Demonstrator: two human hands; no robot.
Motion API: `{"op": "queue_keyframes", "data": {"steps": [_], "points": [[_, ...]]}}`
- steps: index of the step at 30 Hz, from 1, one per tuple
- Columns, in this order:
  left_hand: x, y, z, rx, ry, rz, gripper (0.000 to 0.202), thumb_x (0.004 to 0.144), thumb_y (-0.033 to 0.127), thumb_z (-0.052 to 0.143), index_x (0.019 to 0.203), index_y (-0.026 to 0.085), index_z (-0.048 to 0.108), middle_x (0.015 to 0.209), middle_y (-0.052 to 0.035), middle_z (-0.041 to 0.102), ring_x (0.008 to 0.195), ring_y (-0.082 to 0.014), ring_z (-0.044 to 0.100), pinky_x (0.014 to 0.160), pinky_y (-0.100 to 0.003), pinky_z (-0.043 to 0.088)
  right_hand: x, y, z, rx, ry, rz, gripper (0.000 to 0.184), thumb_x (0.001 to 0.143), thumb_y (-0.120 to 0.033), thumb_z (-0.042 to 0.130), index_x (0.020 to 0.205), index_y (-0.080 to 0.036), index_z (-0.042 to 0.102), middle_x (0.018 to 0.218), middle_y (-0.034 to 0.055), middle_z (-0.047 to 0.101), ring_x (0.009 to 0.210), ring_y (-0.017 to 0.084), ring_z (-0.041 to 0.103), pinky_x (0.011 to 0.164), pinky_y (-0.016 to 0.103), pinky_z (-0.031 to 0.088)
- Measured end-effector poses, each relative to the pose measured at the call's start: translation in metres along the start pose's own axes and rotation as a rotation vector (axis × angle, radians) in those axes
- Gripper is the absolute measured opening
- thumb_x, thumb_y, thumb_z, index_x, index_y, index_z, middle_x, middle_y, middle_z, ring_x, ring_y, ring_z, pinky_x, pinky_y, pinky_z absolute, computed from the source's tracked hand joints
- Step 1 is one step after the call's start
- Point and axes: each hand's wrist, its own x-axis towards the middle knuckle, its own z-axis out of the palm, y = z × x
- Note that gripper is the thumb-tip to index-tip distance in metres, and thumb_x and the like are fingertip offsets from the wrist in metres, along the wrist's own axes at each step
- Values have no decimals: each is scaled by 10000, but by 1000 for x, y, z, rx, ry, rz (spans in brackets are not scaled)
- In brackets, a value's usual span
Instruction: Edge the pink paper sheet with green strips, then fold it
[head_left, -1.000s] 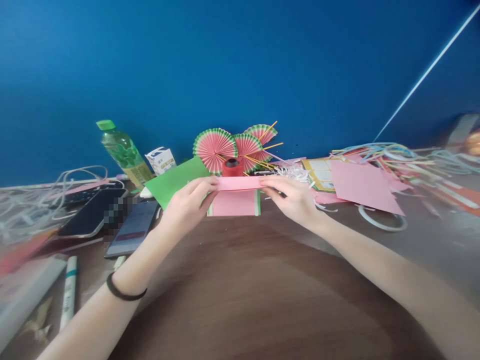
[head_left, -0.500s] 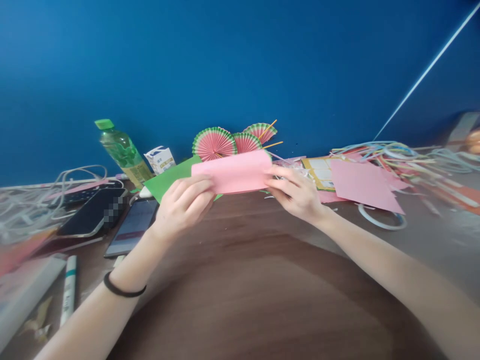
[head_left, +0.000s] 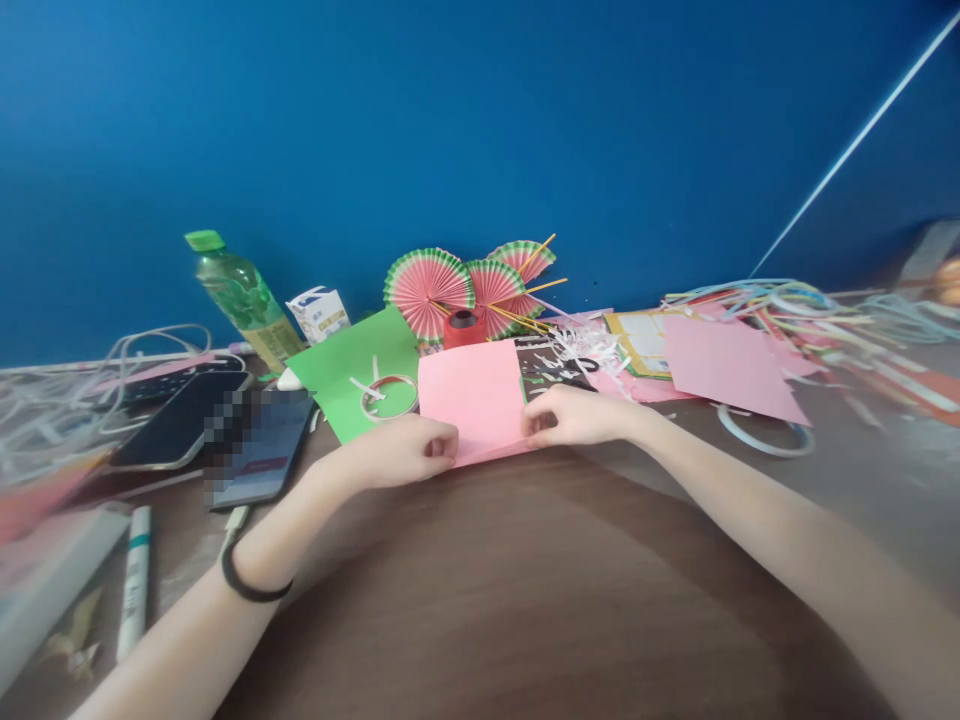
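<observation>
A sheet of pink paper is between my hands, its near edge folded in a narrow strip. My left hand pinches that edge at its left corner, fingers curled. At the right corner my right hand pinches the same edge. Just left of the pink sheet, a roll of tape lies on green paper. Behind the sheet stands a red spool with a dark top. Pleated pink, white and green paper fans with yellow sticks lean against the blue wall.
To the left are a green-capped bottle, a small white carton, two phones and a marker. White paper scraps, pink sheets and a pile of coloured strips lie to the right.
The pink paper has come down and nearer, and now shows more of its face. Both hands have lowered with it, now at its near corners. The tape roll and red spool have come into sight.
</observation>
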Motion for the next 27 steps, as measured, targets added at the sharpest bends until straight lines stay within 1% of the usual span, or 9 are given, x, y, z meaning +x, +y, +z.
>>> {"op": "queue_keyframes", "data": {"steps": [3,7,13,17,20,23,27], "points": [[2,-3,0,-112,-70,-61,132,714,287,465,648,186,519,620,21,538,557,-117,459,494,-219,301,1,-2,2,63,-41,25,122,722,-275,564,740,-160,600,662,-9,586,584,98,506,527,205,356],[5,-8,1,-173,-115,-55,159,714,326,488,648,184,512,611,30,521,559,-114,448,502,-220,299,3,-2,3,104,-93,12,141,707,-288,583,713,-148,600,647,-11,563,579,93,484,514,199,345],[8,-12,4,-172,-99,-50,171,721,332,493,636,186,523,606,38,522,561,-111,442,510,-221,294,4,1,5,107,-130,60,174,712,-327,571,701,-157,608,650,-13,589,586,99,503,531,207,352],[9,-12,3,-177,-93,-53,163,720,313,492,624,182,505,608,37,521,561,-108,438,508,-214,291,3,-4,7,63,-100,87,199,717,-358,557,691,-167,607,623,-17,582,559,99,494,511,208,336],[9,-11,3,-173,-106,-66,153,718,303,492,623,183,501,600,41,514,555,-108,431,503,-215,284,3,-7,7,53,-91,69,243,708,-410,565,701,-171,608,648,-11,588,580,105,495,512,209,331],[9,-11,2,-175,-109,-73,144,717,299,497,631,183,510,593,44,505,552,-107,426,501,-217,277,3,-7,9,67,-105,55,214,711,-379,566,708,-169,610,664,-8,598,594,107,499,526,210,336],[9,-12,1,-194,-126,-57,149,718,299,502,637,175,521,602,40,502,565,-104,429,514,-213,286,6,-2,13,84,-121,49,200,750,-317,511,677,-158,607,655,-3,610,585,105,509,550,216,343]]}}
